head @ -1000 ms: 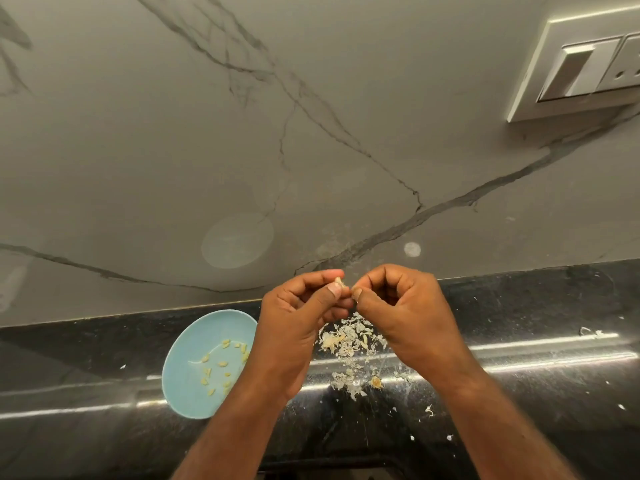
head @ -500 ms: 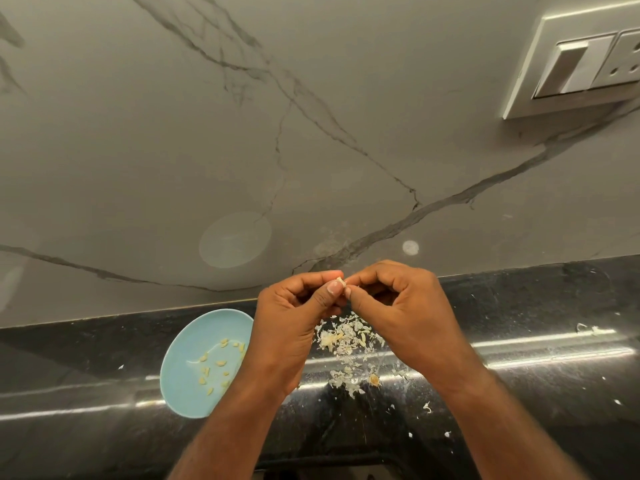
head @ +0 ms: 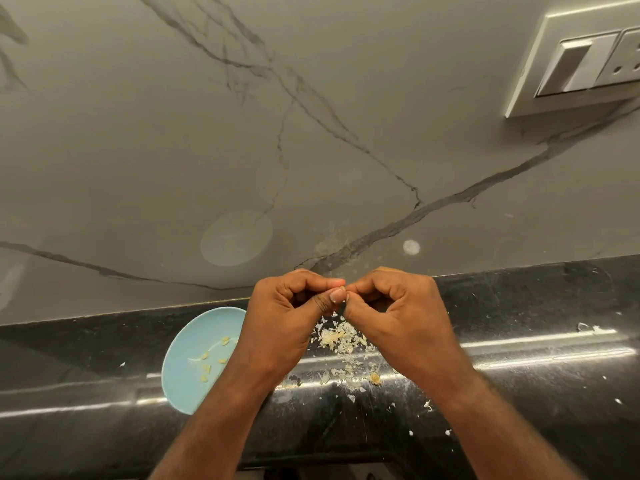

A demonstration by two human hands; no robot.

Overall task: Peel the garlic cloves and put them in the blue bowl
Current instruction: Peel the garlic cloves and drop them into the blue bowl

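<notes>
Garlic clove (head: 343, 288) is a tiny pale bit, mostly hidden, pinched btwn the fingertips of both hands, up over the black counter (head: 540, 379). Left hand (head: 287, 308) & right hand (head: 398, 306) are both curled tight on it, tips touching. Blue bowl (head: 180, 362) sits on the counter by the left wrist w/ a few peeled bits (head: 206, 368) inside. Peel scraps (head: 337, 339) lie under the hands.

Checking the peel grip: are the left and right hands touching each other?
Touching. The head view shows the left hand and right hand meeting fingertip to fingertip, no gap between them.
</notes>
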